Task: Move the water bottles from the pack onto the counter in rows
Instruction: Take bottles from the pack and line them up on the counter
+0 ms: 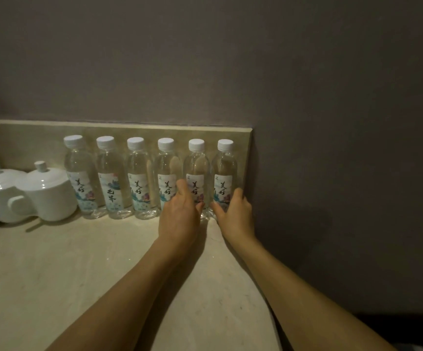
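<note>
Several clear water bottles with white caps and printed labels stand upright in one row along the beige backsplash on the counter (pixel 78 269). My left hand (pixel 180 216) wraps around the lower part of the second bottle from the right (pixel 196 171). My right hand (pixel 235 214) wraps around the lower part of the rightmost bottle (pixel 225 171), which stands against the side wall. Both bottles rest on the counter. The pack is out of view.
Two white lidded ceramic mugs (pixel 49 191) stand at the left end of the row, one touching the leftmost bottle (pixel 78 173). A dark wall (pixel 332 173) closes the counter on the right. The counter's front edge curves away at bottom right.
</note>
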Tool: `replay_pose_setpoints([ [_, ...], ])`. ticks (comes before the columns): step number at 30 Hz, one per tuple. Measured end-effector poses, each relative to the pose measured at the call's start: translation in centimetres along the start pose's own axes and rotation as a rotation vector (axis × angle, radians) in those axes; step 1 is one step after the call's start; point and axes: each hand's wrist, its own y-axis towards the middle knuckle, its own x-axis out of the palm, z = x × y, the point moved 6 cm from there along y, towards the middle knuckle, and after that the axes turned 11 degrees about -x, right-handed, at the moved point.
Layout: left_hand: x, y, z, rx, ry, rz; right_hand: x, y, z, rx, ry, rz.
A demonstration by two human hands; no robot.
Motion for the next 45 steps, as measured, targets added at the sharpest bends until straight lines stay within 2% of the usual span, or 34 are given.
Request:
replay_pose_setpoints([
  [19, -2.2, -0.7, 0.0, 0.046, -0.075, -0.033, 0.0, 0.0, -0.5, 0.077, -0.106, -0.102],
  [27, -1.5, -3.0, 1.0, 0.079, -0.076, -0.083, -1.9, -1.7, -0.7, 0.071, -0.065, -0.049],
  [32, -0.8, -5.4, 3.9, 0.101, -0.075, -0.122, -6.1, -2.9, 0.3, 0.026, 0.005, 0.045],
  [37, 0.9, -8.6, 9.6, 0.175, -0.124, -0.153, -12.9, -4.7, 2.3, -0.035, -0.011, 0.173],
  [45, 5.9, -17.4, 21.2, 0.185, -0.175, -0.192, -26.3, -9.6, 10.2, -0.101, 0.021, 0.298],
])
